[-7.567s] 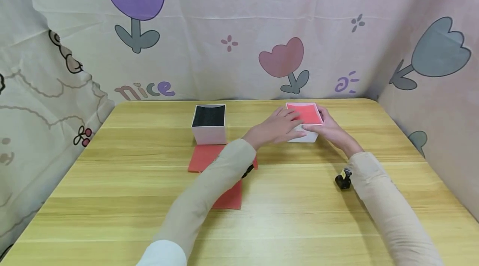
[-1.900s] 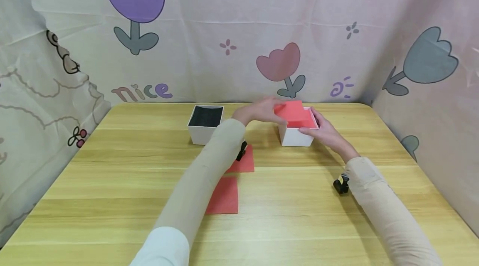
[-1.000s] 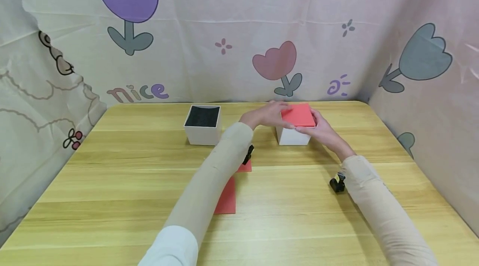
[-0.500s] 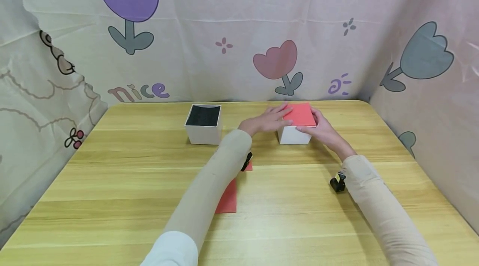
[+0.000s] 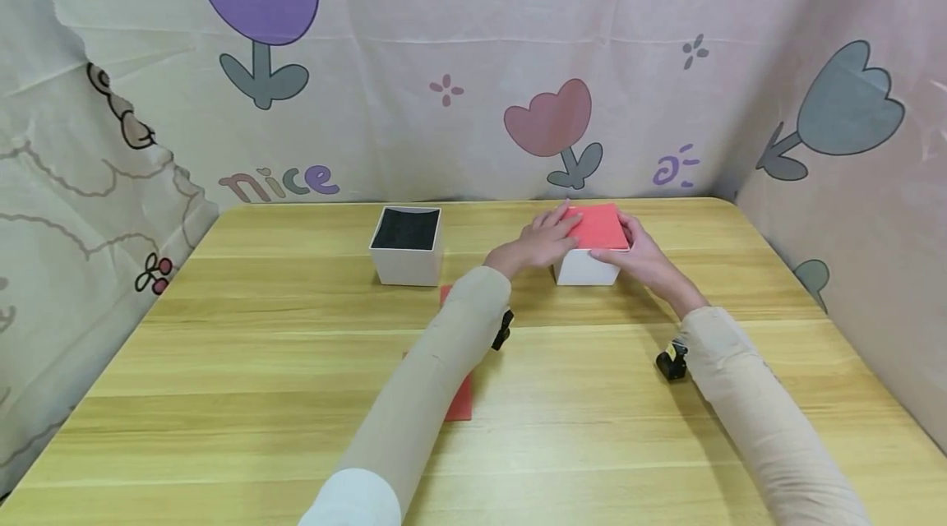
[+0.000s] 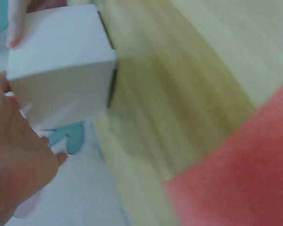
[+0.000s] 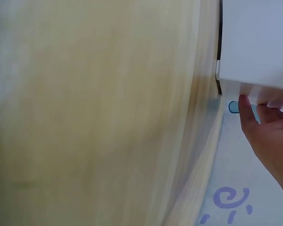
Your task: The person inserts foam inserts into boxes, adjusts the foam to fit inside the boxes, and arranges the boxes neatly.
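Observation:
A white box [image 5: 586,269] stands at the back right of the table, with a red square sheet [image 5: 601,227] lying flat across its top. My right hand [image 5: 653,261] grips the box from its right side, thumb along the front near the rim. The fingers of my left hand [image 5: 536,242] are extended and rest on the left edge of the red sheet. In the left wrist view, the box's white side [image 6: 61,61] shows beyond the left hand [image 6: 21,160]. The right wrist view has the right hand's fingertips [image 7: 245,106] against the box's wall [image 7: 259,42].
A second white box [image 5: 407,269] with a black interior [image 5: 405,228] stands to the left. Two more red sheets, the nearer sheet [image 5: 460,403] and the farther sheet [image 5: 445,293], lie on the table, mostly hidden beneath my left sleeve. A patterned cloth [image 5: 370,131] hangs behind the table.
Earlier the box's red layer sat below its rim. My left hand brought another red square over the box and laid it on top; its fingers then spread onto the sheet. The right hand kept its grip.

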The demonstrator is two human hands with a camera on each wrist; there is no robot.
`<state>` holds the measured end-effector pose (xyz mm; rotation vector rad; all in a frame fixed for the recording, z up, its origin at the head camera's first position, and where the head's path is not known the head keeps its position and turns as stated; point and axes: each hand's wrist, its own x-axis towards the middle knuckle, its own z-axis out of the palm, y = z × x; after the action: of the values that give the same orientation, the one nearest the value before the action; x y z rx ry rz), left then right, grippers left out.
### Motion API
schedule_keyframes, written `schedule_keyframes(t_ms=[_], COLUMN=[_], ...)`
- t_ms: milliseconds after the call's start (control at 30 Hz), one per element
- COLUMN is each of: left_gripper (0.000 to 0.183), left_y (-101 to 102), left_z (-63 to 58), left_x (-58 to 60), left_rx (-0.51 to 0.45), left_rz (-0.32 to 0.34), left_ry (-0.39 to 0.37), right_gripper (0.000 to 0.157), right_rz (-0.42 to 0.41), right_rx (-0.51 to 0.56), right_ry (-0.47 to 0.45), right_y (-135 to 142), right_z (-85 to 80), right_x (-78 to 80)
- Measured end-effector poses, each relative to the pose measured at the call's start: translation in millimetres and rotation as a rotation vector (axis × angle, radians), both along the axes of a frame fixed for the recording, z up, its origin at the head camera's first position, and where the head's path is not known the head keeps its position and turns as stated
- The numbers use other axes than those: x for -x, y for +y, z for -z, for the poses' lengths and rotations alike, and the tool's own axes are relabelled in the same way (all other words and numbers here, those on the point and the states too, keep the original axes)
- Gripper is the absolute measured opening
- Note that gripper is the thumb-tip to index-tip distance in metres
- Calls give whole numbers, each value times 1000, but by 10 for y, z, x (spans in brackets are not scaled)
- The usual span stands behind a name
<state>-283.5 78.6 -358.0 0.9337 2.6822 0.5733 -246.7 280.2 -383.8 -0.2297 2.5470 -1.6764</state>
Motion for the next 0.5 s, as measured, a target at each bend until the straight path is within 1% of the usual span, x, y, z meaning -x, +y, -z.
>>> schedule_keyframes(t_ms=[33,100,200,233,267,333,400,500], left_gripper=[53,51,51,52,52,54,55,55], left_y=[23,83,183,211,236,266,277,271], left_z=[-22,-66,-109,-114,-110,-94,-72,-60], left_x=[-16,-58,-127,-151,-167,-190,-199,-203], left_rx=[36,71,102,104,110,144,171,182], left_rz=[3,36,127,159,184,208,219,233], left_ry=[40,106,200,220,234,259,278,280], right_gripper=[89,88,85,84,82,81,81,81], right_rz=[1,0,-4,-8,-12,-24,-36,-41], right_rx=[6,26,47,48,51,50,58,57], right_ry=[-1,-4,2,10,19,37,49,54], right_y=[1,3,10,15,17,23,24,26], right_z=[5,11,11,11,7,5,5,6], right_x=[2,2,-2,-3,-6,-10,-10,-3])
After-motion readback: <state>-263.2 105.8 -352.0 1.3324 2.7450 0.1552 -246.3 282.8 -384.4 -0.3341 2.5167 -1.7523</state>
